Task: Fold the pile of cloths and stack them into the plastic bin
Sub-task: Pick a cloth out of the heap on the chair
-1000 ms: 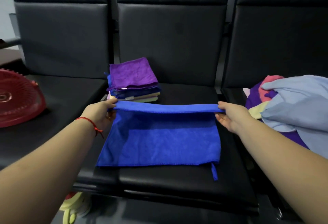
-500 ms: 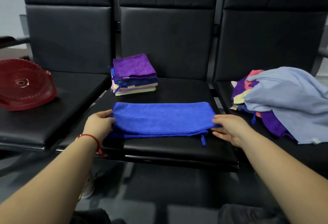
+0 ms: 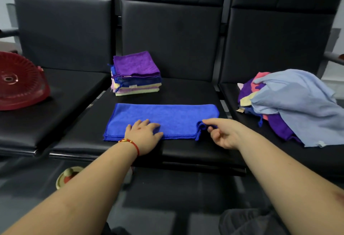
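Blue cloth (image 3: 165,119) lay on the middle seat (image 3: 186,93), long axis 9-to-3 (already halved). Left hand (image 3: 143,134) pressed flat; right hand (image 3: 221,132) pinched the 3 o'clock end, nearer for folding across.

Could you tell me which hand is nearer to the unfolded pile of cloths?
Right. The right hand pinches the blue cloth's end beside the pile; the left hand presses farther away.

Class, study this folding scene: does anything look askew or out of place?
The red plastic bin lies tipped on its side on the left seat, holding nothing. The folded cloth stack sits on the middle seat instead.
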Tool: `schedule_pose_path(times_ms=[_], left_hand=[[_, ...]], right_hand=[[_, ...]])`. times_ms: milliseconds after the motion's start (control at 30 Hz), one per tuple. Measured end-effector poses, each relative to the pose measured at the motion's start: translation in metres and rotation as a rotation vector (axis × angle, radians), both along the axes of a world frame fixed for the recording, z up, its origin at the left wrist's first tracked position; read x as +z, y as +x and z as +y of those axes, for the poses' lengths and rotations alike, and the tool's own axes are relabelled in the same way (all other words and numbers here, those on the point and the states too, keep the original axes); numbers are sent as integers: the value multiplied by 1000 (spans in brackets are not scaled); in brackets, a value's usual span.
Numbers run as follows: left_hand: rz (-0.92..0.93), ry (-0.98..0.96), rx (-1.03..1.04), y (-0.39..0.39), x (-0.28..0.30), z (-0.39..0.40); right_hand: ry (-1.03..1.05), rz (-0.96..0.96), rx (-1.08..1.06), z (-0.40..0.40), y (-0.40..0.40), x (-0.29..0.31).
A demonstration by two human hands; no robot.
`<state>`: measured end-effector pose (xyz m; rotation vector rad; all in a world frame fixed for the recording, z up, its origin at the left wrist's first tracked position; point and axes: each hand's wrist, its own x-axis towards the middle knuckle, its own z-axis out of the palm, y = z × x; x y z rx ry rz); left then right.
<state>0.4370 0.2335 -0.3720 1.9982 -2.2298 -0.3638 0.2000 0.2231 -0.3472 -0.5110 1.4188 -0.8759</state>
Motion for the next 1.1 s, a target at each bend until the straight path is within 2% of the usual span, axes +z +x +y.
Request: schedule_pose_path(times_ms=[200, 333, 400, 600, 700, 800, 867, 967, 1100], left_hand=[[63, -11, 56, -8, -8, -3], [68, -15, 51, -6, -9, -2], [67, -15, 44, -5, -9, -3], [61, -17, 24, 0, -10, -2], [95, -37, 17, 5, -10, -3], [215, -98, 183, 15, -2, -5], [242, -147, 370, 26, 4, -6], [166, -139, 571, 45, 11, -7], [115, 7, 687, 72, 14, -10]], right_hand=[[-158, 64, -80, 1, 9, 2], [-214, -4, -192, -2, 0, 0], [-192, 90, -206, -4, -7, -4], [-138, 564, -83, -3, -31, -3], [-141, 655, -41, 4, -36, -5], [-149, 682, 7, 5, -38, -9], [-199, 824, 40, 4, -39, -6], [-256, 1065, 76, 4, -39, 0], [-229, 1046, 140, 4, -35, -3]])
